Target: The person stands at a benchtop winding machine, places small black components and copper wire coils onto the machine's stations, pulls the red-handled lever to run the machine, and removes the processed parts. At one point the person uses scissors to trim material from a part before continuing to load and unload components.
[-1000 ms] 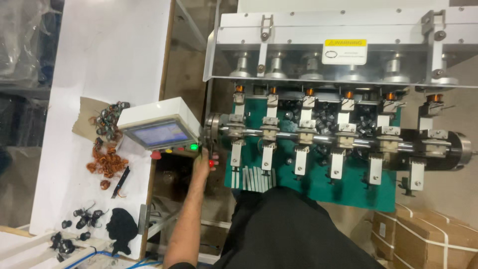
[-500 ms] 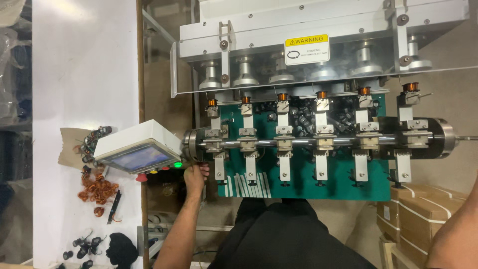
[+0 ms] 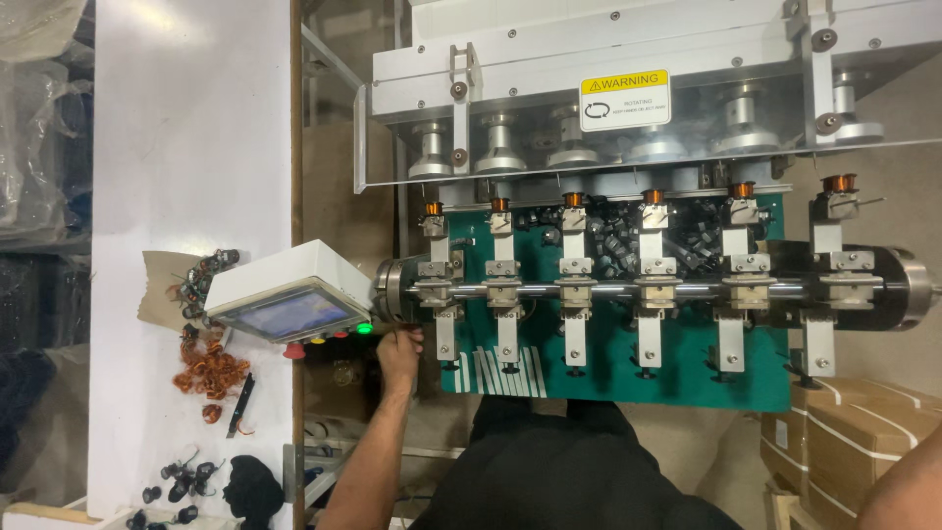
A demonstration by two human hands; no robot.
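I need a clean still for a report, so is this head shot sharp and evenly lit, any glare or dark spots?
Head view: machine sharp and brightly lit; mild glare on the clear guard; white table nearly washed out; left edge and lap fall dark; left hand crisp near the control box; right hand out of frame, only a forearm shows.

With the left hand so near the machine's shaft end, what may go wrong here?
1. The left hand sits at the control box buttons, beside the shaft end; if the shaft turns, fingers might get caught.
2. The yellow warning label marks rotating parts, and the guard looks raised.
3. Loose copper coils on the white table might tangle or roll off.
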